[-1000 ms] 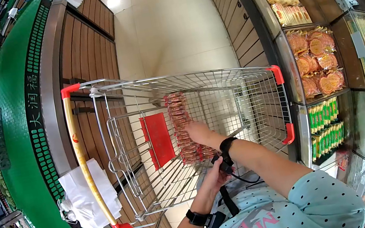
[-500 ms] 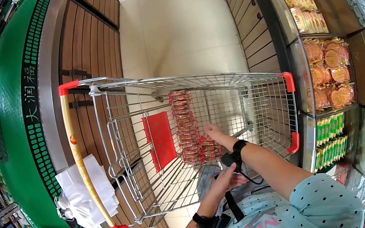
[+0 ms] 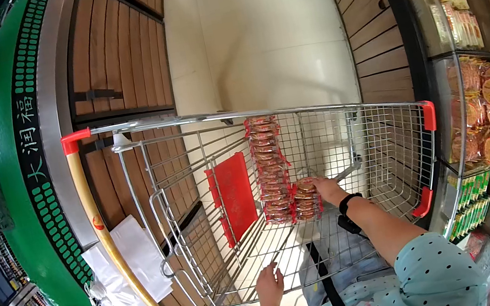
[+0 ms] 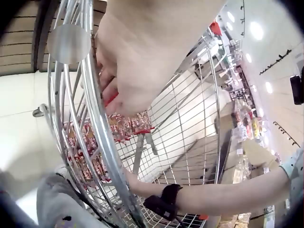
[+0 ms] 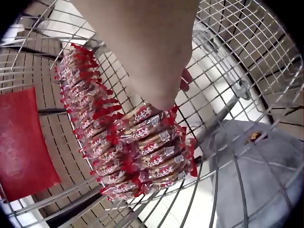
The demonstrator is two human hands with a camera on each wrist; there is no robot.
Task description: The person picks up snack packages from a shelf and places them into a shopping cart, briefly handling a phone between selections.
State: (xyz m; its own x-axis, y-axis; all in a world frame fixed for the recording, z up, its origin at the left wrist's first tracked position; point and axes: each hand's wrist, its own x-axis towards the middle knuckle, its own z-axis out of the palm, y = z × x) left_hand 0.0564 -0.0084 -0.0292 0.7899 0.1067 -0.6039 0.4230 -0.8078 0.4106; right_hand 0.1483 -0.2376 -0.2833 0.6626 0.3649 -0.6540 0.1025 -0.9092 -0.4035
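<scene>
In the head view, the right hand (image 3: 329, 191) pinches a red-and-clear wrapped packet (image 3: 305, 185) at the far end of a short row. A longer row of such packets (image 3: 270, 168) lies beside it on the cart's wire floor. The right wrist view shows the back of the right hand (image 5: 154, 66) over the short row (image 5: 159, 149), most fingers hidden. At the cart's near side, the left hand (image 3: 270, 286) hangs with loosely bent fingers and nothing in it. In the left wrist view, the left hand (image 4: 137, 66) is close to the metal rim (image 4: 107, 137).
A red panel (image 3: 236, 199) is inside the shopping cart near its yellow handle (image 3: 99, 224). White bags (image 3: 130, 262) hang by the handle. A green-topped counter (image 3: 0, 124) stands left; clear bins of wrapped snacks (image 3: 483, 101) stand right. Tiled floor (image 3: 269, 30) lies beyond the cart.
The right hand has moved from the long row to the short row's end, where a packet now lies. The left hand has left the right wrist's device and moved left, toward the cart's near rim.
</scene>
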